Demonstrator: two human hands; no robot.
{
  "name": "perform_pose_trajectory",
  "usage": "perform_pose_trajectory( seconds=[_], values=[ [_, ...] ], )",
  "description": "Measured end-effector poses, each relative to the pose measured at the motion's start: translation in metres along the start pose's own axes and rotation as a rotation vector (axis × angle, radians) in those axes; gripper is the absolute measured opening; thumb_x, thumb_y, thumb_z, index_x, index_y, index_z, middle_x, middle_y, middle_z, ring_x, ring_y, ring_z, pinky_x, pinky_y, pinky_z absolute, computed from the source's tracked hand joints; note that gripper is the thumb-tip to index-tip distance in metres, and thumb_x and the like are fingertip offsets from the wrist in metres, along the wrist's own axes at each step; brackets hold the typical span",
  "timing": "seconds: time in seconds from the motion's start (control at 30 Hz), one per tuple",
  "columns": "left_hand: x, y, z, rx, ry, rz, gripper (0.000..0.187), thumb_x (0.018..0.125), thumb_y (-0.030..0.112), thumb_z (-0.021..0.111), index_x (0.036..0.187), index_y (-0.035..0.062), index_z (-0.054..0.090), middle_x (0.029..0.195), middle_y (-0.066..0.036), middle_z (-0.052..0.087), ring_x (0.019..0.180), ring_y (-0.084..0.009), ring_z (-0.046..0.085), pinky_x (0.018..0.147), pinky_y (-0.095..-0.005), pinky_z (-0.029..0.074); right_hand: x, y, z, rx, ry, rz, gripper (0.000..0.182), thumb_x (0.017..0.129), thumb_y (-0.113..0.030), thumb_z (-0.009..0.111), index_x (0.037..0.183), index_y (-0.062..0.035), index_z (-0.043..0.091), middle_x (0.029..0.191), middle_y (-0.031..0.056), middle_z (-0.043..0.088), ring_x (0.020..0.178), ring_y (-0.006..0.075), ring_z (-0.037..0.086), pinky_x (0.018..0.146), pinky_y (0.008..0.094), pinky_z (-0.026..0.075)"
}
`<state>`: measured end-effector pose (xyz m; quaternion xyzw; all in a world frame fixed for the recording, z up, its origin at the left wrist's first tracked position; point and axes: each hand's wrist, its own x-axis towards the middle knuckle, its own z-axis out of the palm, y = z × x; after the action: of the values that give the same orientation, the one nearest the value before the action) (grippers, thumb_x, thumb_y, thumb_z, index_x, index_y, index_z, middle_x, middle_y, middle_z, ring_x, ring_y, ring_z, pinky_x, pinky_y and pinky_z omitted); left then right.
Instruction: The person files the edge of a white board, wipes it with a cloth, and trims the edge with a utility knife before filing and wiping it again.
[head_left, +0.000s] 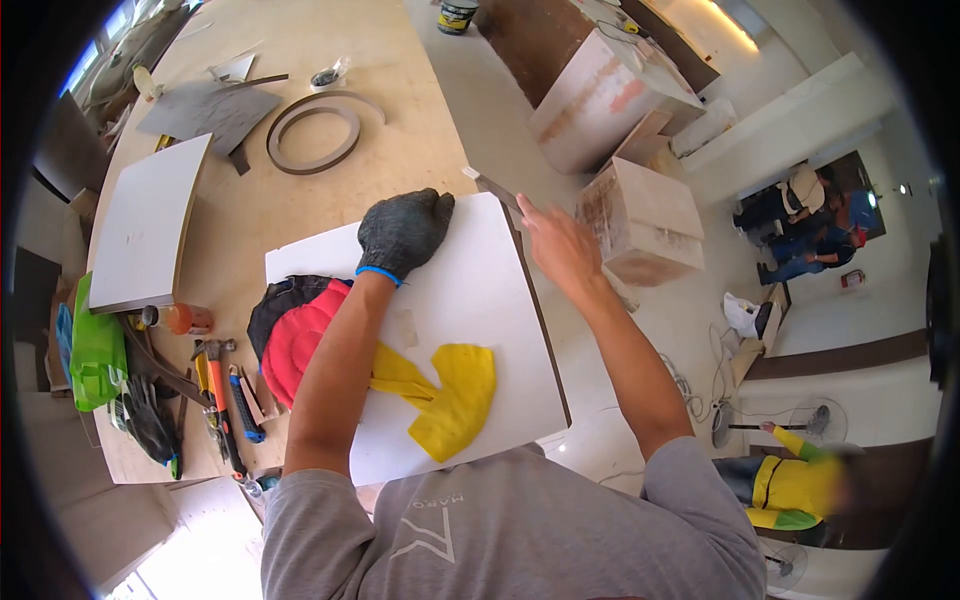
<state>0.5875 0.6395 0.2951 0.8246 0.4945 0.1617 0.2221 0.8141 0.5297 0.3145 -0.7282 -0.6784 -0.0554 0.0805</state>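
My left hand [405, 232], in a dark glove with a blue cuff, presses on the white panel [500, 310] near its far edge, fingers curled there. In my bare right hand [560, 245] is a flat file [496, 190], grey with a pale tip, gripped with the index finger stretched along it. The file is at the panel's far right corner, beside the dark strip on its right edge. On the panel lie a yellow cloth [455, 400] and a red-and-black padded item [300, 335], partly hidden by my left forearm.
On the wooden table [400, 100] are a coil of edge strip [330, 120], a second white panel [150, 225], a hammer [220, 390], a utility knife [245, 400] and an orange bottle [185, 319]. Boxy units [640, 220] stand right; a person in yellow [800, 485] is nearby.
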Motion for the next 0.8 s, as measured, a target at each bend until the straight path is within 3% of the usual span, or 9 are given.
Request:
perform_pose_trajectory(
  seconds=[0.4,0.6,0.7,0.8],
  values=[
    [0.001,-0.001,-0.005,0.004,-0.041,-0.015,0.047,0.104,0.046,0.046,0.104,0.0093,0.075,0.103,-0.023,0.075,0.099,-0.0442,0.070,0.091,-0.0558,0.054,-0.015,-0.011,-0.011,-0.038,-0.113,0.062,0.041,0.105,-0.027,0.054,0.146,-0.0241,0.061,0.092,0.0165,0.068,0.076,0.0396,0.070,0.072,0.0505,0.058],
    [0.000,-0.001,0.001,0.001,-0.002,0.015,0.046,0.104,0.045,0.047,0.102,0.0090,0.075,0.101,-0.023,0.075,0.097,-0.0444,0.070,0.090,-0.0558,0.054,-0.010,-0.005,-0.003,-0.037,0.009,0.004,0.041,0.105,-0.028,0.057,0.145,-0.0244,0.062,0.095,0.0158,0.068,0.075,0.0383,0.070,0.071,0.0507,0.057],
    [0.001,-0.005,0.002,-0.005,0.019,0.027,0.046,0.104,0.045,0.048,0.101,0.0088,0.075,0.099,-0.023,0.075,0.095,-0.0447,0.070,0.089,-0.0560,0.054,-0.021,-0.015,-0.017,-0.019,-0.174,0.120,0.041,0.105,-0.028,0.056,0.146,-0.0245,0.062,0.095,0.0164,0.068,0.076,0.0386,0.070,0.072,0.0506,0.057],
    [-0.001,-0.003,0.005,-0.017,0.048,0.018,0.045,0.103,0.045,0.048,0.099,0.0085,0.075,0.096,-0.023,0.074,0.093,-0.0452,0.070,0.087,-0.0565,0.054,-0.015,-0.009,-0.004,-0.010,-0.015,0.043,0.042,0.105,-0.029,0.056,0.147,-0.0248,0.061,0.093,0.0166,0.068,0.075,0.0390,0.070,0.071,0.0510,0.057]
  ],
)
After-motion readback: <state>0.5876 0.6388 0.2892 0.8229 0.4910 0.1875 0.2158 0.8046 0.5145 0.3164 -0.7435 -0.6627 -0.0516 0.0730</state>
